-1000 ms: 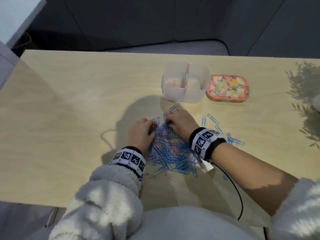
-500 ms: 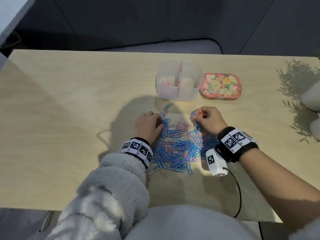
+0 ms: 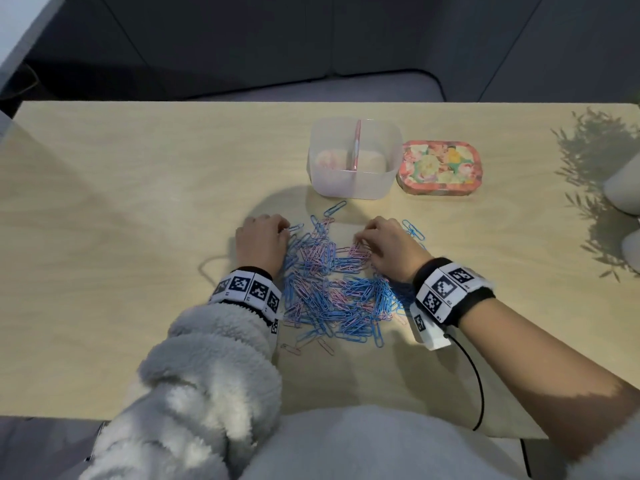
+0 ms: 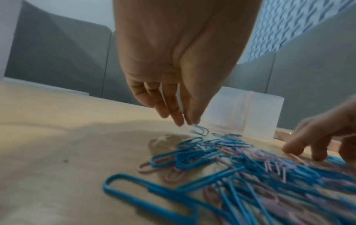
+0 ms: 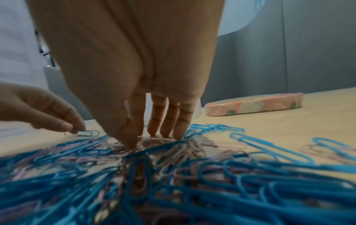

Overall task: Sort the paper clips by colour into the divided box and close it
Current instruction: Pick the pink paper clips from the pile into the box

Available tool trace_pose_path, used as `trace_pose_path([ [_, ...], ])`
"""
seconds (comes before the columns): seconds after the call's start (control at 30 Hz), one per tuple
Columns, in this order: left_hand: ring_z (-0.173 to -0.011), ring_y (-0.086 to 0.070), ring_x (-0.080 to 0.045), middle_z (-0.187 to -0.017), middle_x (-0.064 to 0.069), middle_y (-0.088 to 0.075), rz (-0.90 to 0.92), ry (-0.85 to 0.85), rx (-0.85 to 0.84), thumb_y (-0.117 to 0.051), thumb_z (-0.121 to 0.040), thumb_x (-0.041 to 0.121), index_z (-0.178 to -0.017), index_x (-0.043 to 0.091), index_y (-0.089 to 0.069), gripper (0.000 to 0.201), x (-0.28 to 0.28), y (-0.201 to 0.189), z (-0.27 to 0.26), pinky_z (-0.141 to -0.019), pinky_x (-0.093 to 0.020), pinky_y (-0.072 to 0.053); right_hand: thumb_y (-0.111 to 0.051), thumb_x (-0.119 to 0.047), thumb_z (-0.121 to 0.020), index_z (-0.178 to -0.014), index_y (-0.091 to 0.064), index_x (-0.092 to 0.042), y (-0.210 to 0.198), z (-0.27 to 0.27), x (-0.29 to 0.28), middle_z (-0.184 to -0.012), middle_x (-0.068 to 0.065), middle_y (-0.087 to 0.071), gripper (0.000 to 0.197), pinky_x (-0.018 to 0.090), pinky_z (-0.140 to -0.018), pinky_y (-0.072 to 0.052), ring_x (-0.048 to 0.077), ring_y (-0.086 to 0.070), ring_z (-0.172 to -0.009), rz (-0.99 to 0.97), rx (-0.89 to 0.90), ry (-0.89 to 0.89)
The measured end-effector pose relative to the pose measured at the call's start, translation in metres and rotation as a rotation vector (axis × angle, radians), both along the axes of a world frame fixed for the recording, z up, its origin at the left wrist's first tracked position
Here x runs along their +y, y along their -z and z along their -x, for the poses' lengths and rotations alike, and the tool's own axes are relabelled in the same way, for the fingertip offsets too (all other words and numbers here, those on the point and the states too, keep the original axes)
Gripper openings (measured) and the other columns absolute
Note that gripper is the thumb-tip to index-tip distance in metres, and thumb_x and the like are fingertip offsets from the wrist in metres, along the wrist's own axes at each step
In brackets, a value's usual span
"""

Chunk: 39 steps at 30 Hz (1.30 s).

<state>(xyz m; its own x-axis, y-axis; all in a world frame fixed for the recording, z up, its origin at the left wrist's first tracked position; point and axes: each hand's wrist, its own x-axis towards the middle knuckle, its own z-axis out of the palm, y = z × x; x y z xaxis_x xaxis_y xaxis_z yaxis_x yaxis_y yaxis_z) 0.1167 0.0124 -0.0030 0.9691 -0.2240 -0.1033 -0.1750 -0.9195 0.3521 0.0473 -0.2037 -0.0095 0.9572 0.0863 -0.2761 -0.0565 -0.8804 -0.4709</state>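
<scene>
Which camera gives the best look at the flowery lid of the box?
The head view: it looks down on the whole floral lid, lying flat on the table just right of the clear divided box. The right wrist view shows only its side edge. In the left wrist view I cannot make it out.

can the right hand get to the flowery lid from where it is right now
Probably yes. The right hand rests its fingers on the paper clips, holding nothing, and only bare table lies between it and the flowery lid beyond it.
</scene>
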Motion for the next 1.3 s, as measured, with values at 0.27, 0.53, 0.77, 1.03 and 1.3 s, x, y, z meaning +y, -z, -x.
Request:
trace_pose_path([
  [0.27,-0.105,-0.049,-0.025,-0.104,-0.001,-0.061,-0.096,0.183,0.010,-0.051,-0.087,0.048,-0.097,0.021,-0.061,0.030,-0.043,0.003,0.032,-0.090,-0.038,-0.035,-0.060,-0.016,-0.085,-0.113,-0.066,-0.014,0.000,-0.002,0.008,-0.109,0.010,-0.056,0.029,0.035,-0.088,-0.041,0.027,-0.050,-0.107,0.047,-0.035,-0.073],
  [0.53,-0.110,-0.050,-0.027,-0.111,-0.003,-0.060,-0.094,0.075,0.060,-0.052,-0.090,0.035,-0.101,0.020,-0.061,0.020,-0.031,0.004,0.027,-0.094,-0.039,-0.034,-0.056,-0.009,-0.086,-0.093,-0.063,-0.003,0.005,0.007,0.002,-0.099,0.014,-0.061,0.012,0.032,-0.082,-0.037,0.029,-0.053,-0.098,-0.055,-0.011,0.074],
  [0.77,-0.110,-0.049,-0.023,-0.116,0.000,-0.058,-0.055,0.306,-0.010,-0.052,-0.091,0.030,-0.111,0.020,-0.058,0.023,-0.043,0.002,0.025,-0.094,-0.035,-0.035,-0.065,-0.007,-0.081,-0.085,-0.068,-0.001,-0.009,0.006,-0.015,-0.084,0.016,-0.068,0.007,0.024,-0.070,-0.039,0.021,-0.056,-0.078,-0.287,-0.069,0.350],
  [1.03,-0.096,-0.058,-0.030,-0.107,-0.010,-0.062,-0.106,0.305,0.091,-0.058,-0.088,0.013,-0.099,0.009,-0.058,0.012,-0.065,0.001,0.028,-0.081,-0.037,-0.046,-0.066,-0.007,-0.082,-0.066,-0.057,-0.023,-0.051,-0.032,-0.021,-0.077,0.015,-0.063,0.025,0.034,-0.079,-0.053,0.026,-0.059,-0.072,-0.531,-0.112,0.455],
  [1.3,-0.115,-0.047,-0.031,-0.122,-0.015,-0.050,-0.180,0.407,0.044,-0.042,-0.092,-0.002,-0.115,0.004,-0.046,0.024,-0.064,0.008,0.033,-0.085,-0.036,-0.044,-0.065,-0.001,-0.078,-0.054,-0.053,-0.012,-0.074,-0.109,-0.002,-0.060,-0.006,-0.054,0.029,0.020,-0.063,-0.047,0.006,-0.054,-0.060,-0.490,-0.185,0.512],
])
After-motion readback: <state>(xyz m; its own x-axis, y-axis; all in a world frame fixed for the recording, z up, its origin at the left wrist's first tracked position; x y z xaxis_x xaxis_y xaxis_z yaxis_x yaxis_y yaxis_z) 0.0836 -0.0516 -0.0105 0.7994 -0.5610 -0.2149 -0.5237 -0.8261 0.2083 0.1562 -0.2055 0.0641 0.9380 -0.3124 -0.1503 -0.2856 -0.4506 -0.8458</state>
